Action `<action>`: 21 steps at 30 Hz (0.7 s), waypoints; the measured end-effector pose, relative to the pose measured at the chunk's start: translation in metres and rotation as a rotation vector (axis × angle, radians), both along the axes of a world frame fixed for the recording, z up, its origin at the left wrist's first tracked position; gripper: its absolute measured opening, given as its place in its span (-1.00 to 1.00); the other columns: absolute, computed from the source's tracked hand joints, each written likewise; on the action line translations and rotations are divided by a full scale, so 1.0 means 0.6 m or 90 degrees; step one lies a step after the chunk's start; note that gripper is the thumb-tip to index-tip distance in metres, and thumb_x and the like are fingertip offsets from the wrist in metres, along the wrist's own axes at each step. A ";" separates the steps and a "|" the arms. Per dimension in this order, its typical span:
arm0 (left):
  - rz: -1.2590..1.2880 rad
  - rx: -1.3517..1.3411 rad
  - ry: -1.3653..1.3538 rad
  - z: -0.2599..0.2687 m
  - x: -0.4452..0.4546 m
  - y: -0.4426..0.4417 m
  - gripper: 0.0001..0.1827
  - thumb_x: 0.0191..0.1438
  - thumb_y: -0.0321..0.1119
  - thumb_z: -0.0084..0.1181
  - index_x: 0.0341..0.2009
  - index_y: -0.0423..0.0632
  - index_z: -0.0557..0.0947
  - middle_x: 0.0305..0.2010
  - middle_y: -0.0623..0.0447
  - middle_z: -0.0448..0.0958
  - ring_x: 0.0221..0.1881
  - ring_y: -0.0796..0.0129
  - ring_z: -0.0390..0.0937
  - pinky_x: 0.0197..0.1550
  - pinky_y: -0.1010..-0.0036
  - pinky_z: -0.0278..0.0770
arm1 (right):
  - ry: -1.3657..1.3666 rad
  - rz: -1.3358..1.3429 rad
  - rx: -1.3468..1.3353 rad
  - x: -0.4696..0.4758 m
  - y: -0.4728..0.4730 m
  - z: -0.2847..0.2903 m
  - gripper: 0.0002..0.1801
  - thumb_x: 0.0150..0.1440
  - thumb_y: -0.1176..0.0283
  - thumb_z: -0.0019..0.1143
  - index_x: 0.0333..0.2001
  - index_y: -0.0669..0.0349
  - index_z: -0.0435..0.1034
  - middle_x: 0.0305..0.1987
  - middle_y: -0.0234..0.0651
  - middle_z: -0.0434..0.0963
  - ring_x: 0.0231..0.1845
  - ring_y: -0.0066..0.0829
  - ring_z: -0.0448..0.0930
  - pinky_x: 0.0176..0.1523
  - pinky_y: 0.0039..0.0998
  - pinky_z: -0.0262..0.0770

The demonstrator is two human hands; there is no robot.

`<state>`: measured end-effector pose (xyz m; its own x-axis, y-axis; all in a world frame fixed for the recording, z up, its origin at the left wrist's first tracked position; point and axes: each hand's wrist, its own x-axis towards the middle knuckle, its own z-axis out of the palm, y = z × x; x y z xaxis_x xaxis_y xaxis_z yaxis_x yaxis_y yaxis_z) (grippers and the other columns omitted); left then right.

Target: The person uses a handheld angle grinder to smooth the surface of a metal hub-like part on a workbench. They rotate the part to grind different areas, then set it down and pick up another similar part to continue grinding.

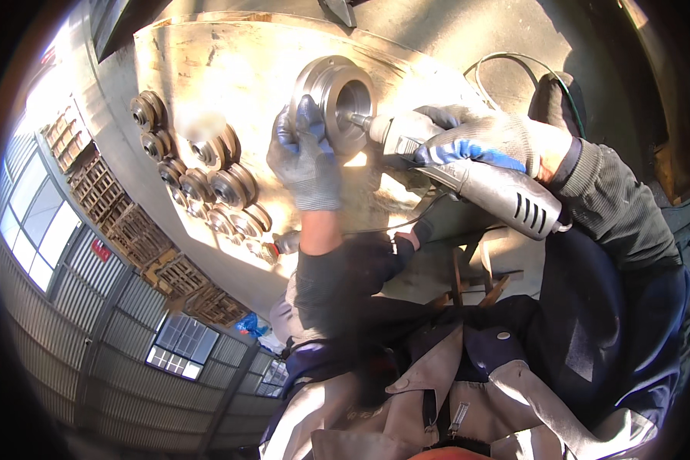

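Observation:
My left hand [307, 155], in a grey knit glove with blue-coated fingers, grips the outer edge of a flanged steel ring [348, 83]. The ring stands on edge on a wooden board worktop [247, 52], its bore facing right. In a matching glove, my right hand [471, 141] wraps around the body of a metal-cased die grinder [509, 201]. The grinder's slim nose [359, 119] reaches into the ring's bore. The tip is hidden inside, and I cannot tell whether it touches the wall.
Several grooved metal wheels [230, 185] stand grouped on the worktop's left. Beyond my left forearm, a co-worker's hand [407, 238] and dark sleeve show, near another power tool [287, 242]. A cable [520, 54] loops at the right. Wooden pallets [141, 230] line the corrugated wall.

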<state>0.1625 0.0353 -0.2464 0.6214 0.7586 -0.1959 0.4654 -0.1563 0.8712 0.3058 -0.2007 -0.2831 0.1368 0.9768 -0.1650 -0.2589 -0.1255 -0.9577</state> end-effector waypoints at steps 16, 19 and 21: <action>-0.135 0.168 0.030 -0.004 0.020 0.041 -0.68 0.49 -0.36 0.08 0.14 -0.35 0.65 -0.11 -0.08 0.72 -0.15 0.38 0.71 -0.11 0.50 0.70 | 0.070 -0.081 0.008 -0.025 0.010 -0.022 -0.45 0.28 0.23 0.35 0.24 0.31 0.47 0.06 -0.24 0.63 0.06 -0.51 0.59 0.14 -0.40 0.55; -0.082 0.097 -0.008 -0.010 0.022 0.052 -0.68 0.49 -0.37 0.07 0.15 -0.36 0.63 -0.11 -0.09 0.72 -0.15 0.36 0.71 -0.10 0.48 0.70 | 0.133 -0.130 -0.092 -0.030 0.020 -0.022 -0.49 0.20 0.06 0.37 -0.02 0.30 0.59 -0.22 -0.17 0.66 -0.23 -0.32 0.59 -0.09 -0.31 0.53; -0.045 0.002 -0.051 -0.010 0.021 0.054 -0.68 0.49 -0.37 0.08 0.15 -0.36 0.63 -0.10 -0.09 0.72 -0.14 0.38 0.70 -0.08 0.48 0.70 | 0.193 -0.069 -0.075 -0.031 0.020 -0.017 -0.43 0.28 0.18 0.34 0.23 0.35 0.47 0.02 -0.22 0.63 0.01 -0.46 0.60 0.12 -0.39 0.54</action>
